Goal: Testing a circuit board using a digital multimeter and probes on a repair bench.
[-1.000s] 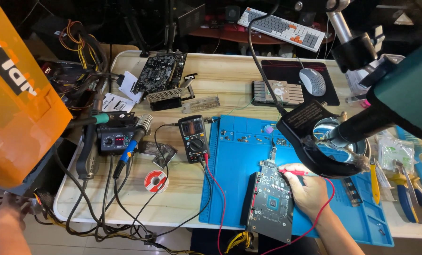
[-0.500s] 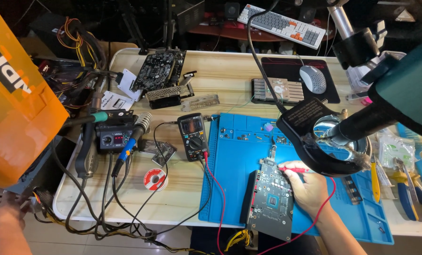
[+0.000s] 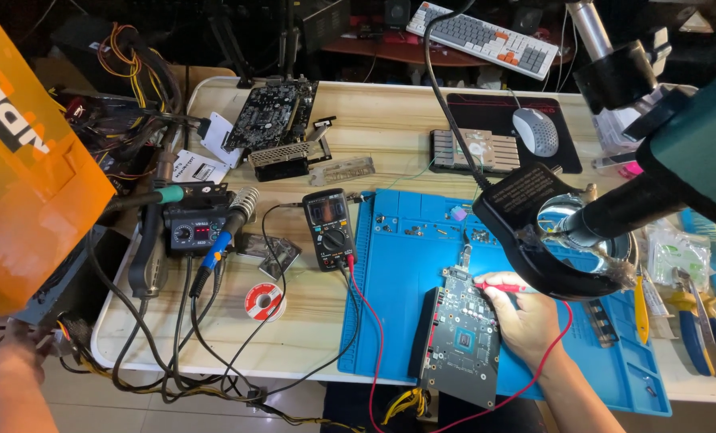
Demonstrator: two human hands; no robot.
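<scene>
Circuit board (image 3: 463,341), dark, with a square chip near its middle, lying on blue work mat (image 3: 406,281) at front edge of bench (image 3: 390,128), lower end overhanging toward the wearer. Right hand (image 3: 526,321) resting against board's right edge, grip closed on red probe (image 3: 498,286), tip pointing left onto upper part of board. Red lead (image 3: 562,337) looping from hand down past mat's front edge. Left hand (image 3: 9,345) far off at lower left, beyond bench corner, under orange box (image 3: 29,184); fingers mostly hidden, grip state cannot tell, apparently supporting box from below.

Black multimeter (image 3: 330,228) just left of mat, red and black leads running from its base along mat's left edge. Solder spool (image 3: 263,302) left of meter, near front of bench. Soldering station (image 3: 193,228) with blue-handled iron (image 3: 213,256) farther left, cables trailing over bench edge. Second graphics card (image 3: 278,116) at back left of bench, metal bracket (image 3: 343,170) beside it. Finned heatsink (image 3: 474,150) behind mat, white mouse (image 3: 536,132) on dark pad to its right. Keyboard (image 3: 482,36) on surface beyond. Ring-shaped magnifier lamp (image 3: 558,232) hanging over mat's right half, just above right hand. Yellow-handled pliers (image 3: 690,321) and screwdriver (image 3: 640,301) at right edge, near mat.
</scene>
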